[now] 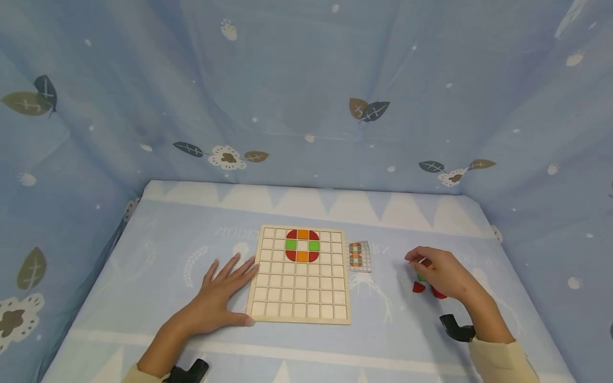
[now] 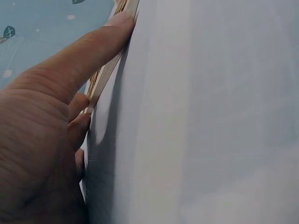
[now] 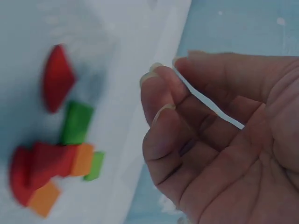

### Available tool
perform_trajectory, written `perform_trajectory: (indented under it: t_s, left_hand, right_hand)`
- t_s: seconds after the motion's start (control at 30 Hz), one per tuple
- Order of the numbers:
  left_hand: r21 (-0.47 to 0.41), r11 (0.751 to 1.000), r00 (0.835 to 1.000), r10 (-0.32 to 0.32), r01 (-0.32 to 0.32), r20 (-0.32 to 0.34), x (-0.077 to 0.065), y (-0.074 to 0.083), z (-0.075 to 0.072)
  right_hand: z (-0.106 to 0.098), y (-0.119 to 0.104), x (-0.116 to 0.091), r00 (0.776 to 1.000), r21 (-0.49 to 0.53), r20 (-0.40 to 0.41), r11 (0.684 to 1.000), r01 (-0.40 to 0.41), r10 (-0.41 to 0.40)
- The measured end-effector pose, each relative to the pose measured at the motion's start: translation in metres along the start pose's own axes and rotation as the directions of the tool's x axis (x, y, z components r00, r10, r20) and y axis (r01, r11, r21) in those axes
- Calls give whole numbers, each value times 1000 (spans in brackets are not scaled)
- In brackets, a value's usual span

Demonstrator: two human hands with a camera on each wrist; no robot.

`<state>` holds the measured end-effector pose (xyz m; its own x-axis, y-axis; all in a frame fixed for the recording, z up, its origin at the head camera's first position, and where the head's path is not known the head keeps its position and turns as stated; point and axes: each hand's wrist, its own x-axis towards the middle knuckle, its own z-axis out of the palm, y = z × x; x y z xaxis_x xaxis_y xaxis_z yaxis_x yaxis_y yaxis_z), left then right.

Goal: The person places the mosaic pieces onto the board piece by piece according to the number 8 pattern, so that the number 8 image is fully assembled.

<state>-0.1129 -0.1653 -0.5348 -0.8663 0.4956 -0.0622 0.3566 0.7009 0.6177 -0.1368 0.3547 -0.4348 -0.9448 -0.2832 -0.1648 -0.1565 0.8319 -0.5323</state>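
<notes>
A square wooden grid board lies mid-table, bearing a ring of red, orange and green pieces near its far edge. Along the board's left side, my left hand rests with fingers spread; its thumb touches the board's edge in the left wrist view. Over at the right, my right hand hovers above loose pieces, fingers loosely bent. No piece shows between those fingers in the right wrist view. Below them lie a red quarter-round piece, a green block, an orange block and other pieces.
A small pattern card with a coloured grid lies against the board's right edge. Pale patterned cloth covers the table. Blue curtain hangs behind and at both sides.
</notes>
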Motion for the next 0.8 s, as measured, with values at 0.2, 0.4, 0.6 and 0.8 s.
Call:
perform_trajectory:
  t_s: [0.2,0.4,0.6,0.8]
  left_hand:
    - [5,1000,1000,-16,16,-4,-1,2,1]
    - [5,1000,1000,-19,19,-6,-1,3,0]
    - [3,1000,1000,-17,17,-6,-1,3,1]
    - [15,1000,1000,-25,25,-4,0,2,2]
  right_hand:
    - [9,17,-16,994,40,1,993,-107,107]
    - [14,26,-23,983,-53,-70,983,-176,172]
    - [20,31,-26,976,-89,-75,973,-212,206]
    - [25,36,-27,975,-107,-107,973,-204,193]
